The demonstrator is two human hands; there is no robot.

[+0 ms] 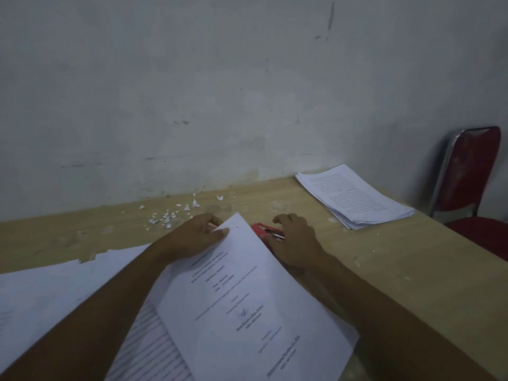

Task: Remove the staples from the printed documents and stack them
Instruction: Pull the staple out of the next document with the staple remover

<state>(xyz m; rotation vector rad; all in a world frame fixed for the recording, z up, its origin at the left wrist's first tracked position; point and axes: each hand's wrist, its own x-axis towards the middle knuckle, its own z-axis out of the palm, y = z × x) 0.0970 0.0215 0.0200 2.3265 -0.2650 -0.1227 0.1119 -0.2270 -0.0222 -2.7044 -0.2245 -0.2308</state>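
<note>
While a person's left hand [192, 235] pinches the far corner of a printed document [247, 298], thumb on top and fingers curled beneath, the page lifts at a slant off the wooden table [412, 270]. Just beside that raised edge, the right hand [297, 237] curls over a red staple remover [261, 228], thumb against its metal part; the sheet hides part of the tool. The document lies in front of the person, between both forearms and over other printed pages, and more loose sheets [41, 292] spread out under the left arm. At the table's far right corner sits a stack of printed pages [354, 199], well apart from the hands. Torn paper scraps [170, 215] litter the table near the scuffed white wall [220, 92]. A red chair [472, 174] with a metal frame stands past the table's right end.
</note>
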